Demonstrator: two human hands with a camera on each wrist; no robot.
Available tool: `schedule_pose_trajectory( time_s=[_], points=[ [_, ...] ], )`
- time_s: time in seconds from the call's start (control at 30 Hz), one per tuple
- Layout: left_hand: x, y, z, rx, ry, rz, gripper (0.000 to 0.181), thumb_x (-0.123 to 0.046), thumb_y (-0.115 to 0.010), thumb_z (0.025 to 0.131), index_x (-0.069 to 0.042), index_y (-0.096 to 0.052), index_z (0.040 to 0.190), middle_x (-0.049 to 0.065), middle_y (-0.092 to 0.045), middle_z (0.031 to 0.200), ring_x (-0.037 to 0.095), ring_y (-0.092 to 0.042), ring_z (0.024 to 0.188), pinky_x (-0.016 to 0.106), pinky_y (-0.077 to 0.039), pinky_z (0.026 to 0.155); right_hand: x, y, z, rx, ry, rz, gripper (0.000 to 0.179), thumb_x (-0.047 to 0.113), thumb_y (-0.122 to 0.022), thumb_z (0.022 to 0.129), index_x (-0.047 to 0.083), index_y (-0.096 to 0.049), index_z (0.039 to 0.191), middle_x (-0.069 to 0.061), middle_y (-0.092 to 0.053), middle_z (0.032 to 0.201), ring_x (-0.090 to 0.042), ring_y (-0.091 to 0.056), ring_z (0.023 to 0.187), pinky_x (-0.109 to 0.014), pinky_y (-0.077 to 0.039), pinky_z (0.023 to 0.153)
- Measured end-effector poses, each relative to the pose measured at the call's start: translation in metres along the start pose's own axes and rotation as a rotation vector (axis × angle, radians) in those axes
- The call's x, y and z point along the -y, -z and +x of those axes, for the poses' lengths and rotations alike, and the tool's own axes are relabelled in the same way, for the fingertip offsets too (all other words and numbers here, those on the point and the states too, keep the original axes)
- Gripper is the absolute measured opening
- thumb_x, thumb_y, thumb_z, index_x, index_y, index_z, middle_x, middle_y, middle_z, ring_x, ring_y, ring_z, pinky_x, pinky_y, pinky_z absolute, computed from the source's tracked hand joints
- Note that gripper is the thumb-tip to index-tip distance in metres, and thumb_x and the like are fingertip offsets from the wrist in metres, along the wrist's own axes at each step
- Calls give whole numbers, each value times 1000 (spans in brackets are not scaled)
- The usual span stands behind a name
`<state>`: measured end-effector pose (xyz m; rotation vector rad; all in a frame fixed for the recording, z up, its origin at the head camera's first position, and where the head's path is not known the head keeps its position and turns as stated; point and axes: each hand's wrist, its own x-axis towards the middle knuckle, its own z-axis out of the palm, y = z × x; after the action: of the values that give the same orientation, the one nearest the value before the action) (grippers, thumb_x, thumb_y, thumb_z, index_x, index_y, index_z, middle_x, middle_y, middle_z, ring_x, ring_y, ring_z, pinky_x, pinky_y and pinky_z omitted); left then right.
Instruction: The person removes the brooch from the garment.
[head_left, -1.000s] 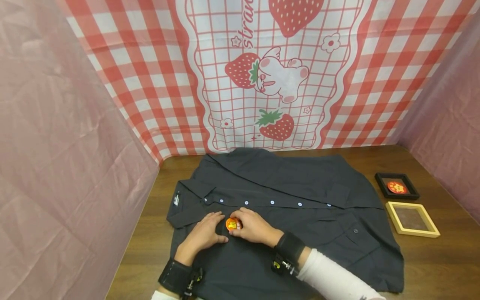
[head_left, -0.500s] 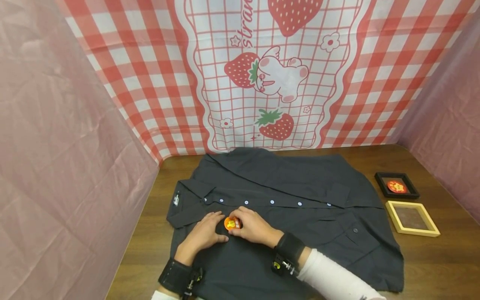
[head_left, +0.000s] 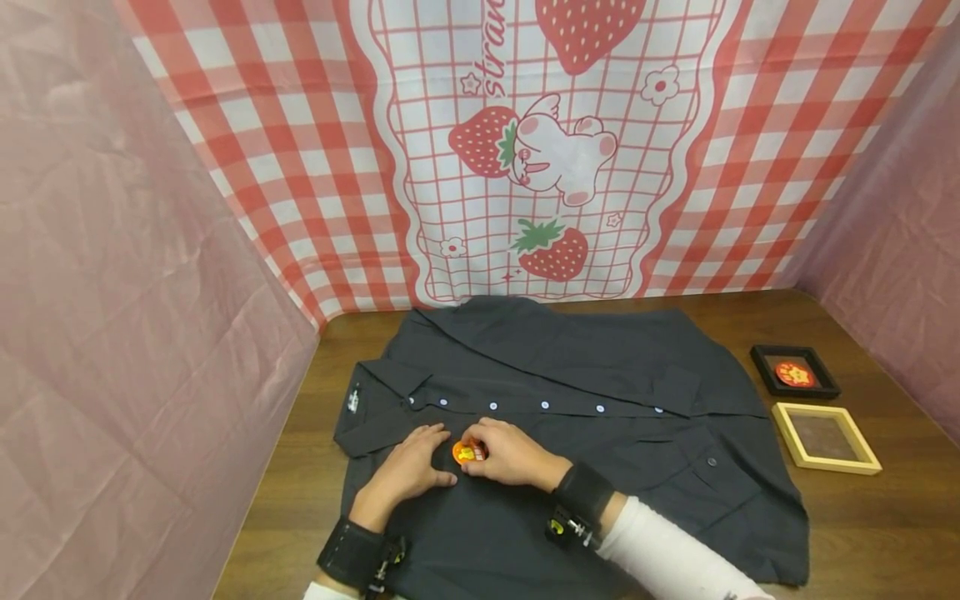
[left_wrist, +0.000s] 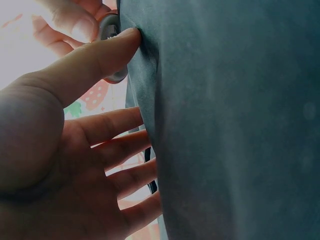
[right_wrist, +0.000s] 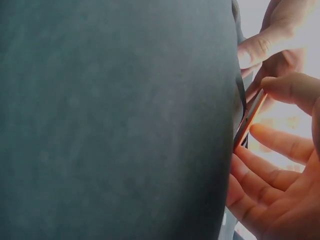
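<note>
- Orange badge (head_left: 462, 453), round with a yellow figure on it, is over the front of the dark shirt (head_left: 517, 533), just below its button row; from the right wrist it shows nearly edge-on and tilted against the cloth.
- Right hand (head_left: 512, 453), at the badge's three o'clock, grasps it, thumb and fingers pinching its rim.
- Left hand (head_left: 411, 467), at nine o'clock, lies on the shirt with fingers extended and spread, gripping nothing; its thumb points close to the badge, though whether they touch I cannot tell.
- White buttons (head_left: 545, 405) run from about eleven o'clock round past two; the collar (head_left: 375, 431) sits at ten.
- Yellow frame (head_left: 836, 468) lies on the wooden table (head_left: 273, 483) well off at three o'clock; just above it, towards half past two, a black frame (head_left: 806, 391) holds a red badge (head_left: 793, 374) with a yellow star.
- Checked strawberry cloth (head_left: 292, 117) hangs at twelve; pink drapes (head_left: 142, 275) flank the table on both sides.
</note>
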<state>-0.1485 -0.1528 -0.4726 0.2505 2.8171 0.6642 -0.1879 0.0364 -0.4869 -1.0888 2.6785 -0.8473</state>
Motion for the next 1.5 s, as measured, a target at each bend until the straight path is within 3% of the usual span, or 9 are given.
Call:
schedule_pose_trajectory(
  time_s=[0.27,0.6,0.97,1.2,1.5],
  points=[
    [0,1,0,3,-3,-4,67,-25,-83,76,0,-57,132,18,-49,145,38,-40,139,58,-36,109,-3,5,-3,30,-15,15,31,32,-76,83,13,-70,106,5,-61,91,-6,-53,78,-24,-44,71],
    [-2,0,1,16,17,-8,68,-26,-83,76,0,-57,133,18,-49,146,38,-39,140,59,-34,110,-8,7,-8,47,-3,41,32,34,-75,82,15,-70,107,6,-57,85,-5,-48,72,-20,-40,64],
    [-2,0,4,16,27,9,68,-27,-82,76,-1,-57,133,17,-48,147,37,-39,140,58,-35,110,-21,10,-11,-10,94,161,26,23,-73,84,5,-69,104,0,-64,85,-2,-53,72,-17,-47,64],
    [-1,-2,4,18,26,14,68,-27,-82,76,0,-57,133,18,-49,146,38,-40,139,58,-35,110,-21,12,-12,25,12,221,26,22,-73,85,6,-70,106,-2,-66,89,-3,-55,75,-18,-47,67],
    [-1,-2,4,19,19,15,67,-27,-82,76,0,-57,132,18,-49,146,38,-40,139,59,-35,109,-21,14,-15,6,-11,261,26,20,-74,84,5,-70,105,1,-64,85,-1,-53,72,-17,-46,64]
  ],
)
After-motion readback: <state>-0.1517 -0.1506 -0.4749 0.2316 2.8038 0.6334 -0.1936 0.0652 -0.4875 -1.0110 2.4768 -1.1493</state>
